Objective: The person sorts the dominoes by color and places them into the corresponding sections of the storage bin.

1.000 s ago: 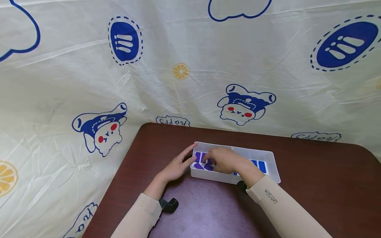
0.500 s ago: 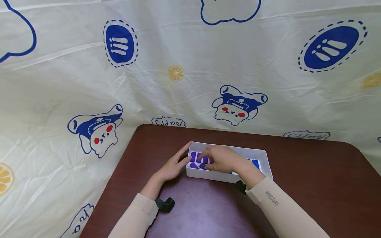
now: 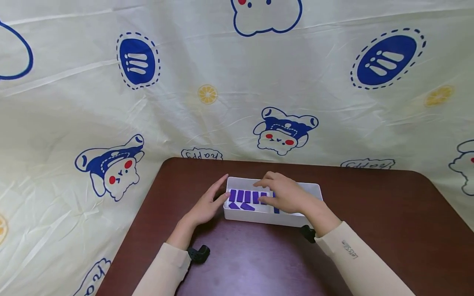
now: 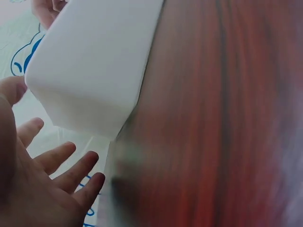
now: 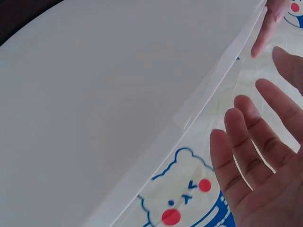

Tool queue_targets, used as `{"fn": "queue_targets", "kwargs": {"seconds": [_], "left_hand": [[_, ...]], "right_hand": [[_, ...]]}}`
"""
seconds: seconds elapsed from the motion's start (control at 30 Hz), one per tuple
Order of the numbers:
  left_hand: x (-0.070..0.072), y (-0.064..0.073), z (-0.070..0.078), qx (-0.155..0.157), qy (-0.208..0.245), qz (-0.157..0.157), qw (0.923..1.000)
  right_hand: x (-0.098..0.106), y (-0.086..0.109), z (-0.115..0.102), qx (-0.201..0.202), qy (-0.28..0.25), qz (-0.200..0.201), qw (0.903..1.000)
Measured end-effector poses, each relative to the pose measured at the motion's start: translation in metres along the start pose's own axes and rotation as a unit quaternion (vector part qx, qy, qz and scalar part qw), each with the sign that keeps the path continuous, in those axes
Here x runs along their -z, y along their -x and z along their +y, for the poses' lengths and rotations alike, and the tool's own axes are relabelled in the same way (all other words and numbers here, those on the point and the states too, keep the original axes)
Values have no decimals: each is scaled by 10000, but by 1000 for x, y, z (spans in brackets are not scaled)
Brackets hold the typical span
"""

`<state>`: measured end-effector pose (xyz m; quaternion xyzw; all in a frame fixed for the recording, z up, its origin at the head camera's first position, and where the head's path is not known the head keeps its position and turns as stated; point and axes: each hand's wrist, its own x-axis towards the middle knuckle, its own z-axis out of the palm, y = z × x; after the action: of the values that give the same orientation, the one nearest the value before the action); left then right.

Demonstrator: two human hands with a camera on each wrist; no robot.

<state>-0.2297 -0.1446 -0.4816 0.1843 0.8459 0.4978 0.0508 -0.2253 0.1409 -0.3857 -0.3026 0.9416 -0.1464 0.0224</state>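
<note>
A white rectangular box stands on the table, with several flat purple pieces lined up side by side in its left part. Two more purple pieces lie slanted along the near side. My left hand has its fingers spread at the box's left end; in the left wrist view its thumb is right at the box's corner. Above the middle of the box is my right hand, its fingers extended and holding nothing. A dark blue-purple strip shows under it; the box's right part is mostly hidden.
The box rests on a dark brown wooden table with rounded far corners. Behind the table hangs a pale cloth printed with cartoon figures. Each wrist carries a black strap mount.
My right hand has lifted off the purple pieces and moved right, uncovering more of the row. My left hand stays at the box's end. The head view has shifted slightly.
</note>
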Motion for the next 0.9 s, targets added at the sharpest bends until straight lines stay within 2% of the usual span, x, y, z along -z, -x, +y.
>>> {"fn": "queue_targets", "kwargs": {"seconds": [0.3, 0.47, 0.6, 0.73, 0.9], "left_hand": [[18, -2, 7, 22, -852, -182, 9962], [29, -5, 14, -74, -1170, -250, 9928], [37, -7, 22, -213, -1562, -391, 9867], [46, -10, 31, -359, -2109, -467, 9757], [56, -15, 42, -527, -3008, -571, 9505]], "right_hand": [[2, 15, 20, -217, -102, 408, 9989], [3, 20, 28, -354, -128, 432, 9984], [4, 22, 34, -530, -22, 412, 9977], [6, 22, 39, -616, 103, 373, 9974], [6, 21, 48, -618, 362, 336, 9969]]}}
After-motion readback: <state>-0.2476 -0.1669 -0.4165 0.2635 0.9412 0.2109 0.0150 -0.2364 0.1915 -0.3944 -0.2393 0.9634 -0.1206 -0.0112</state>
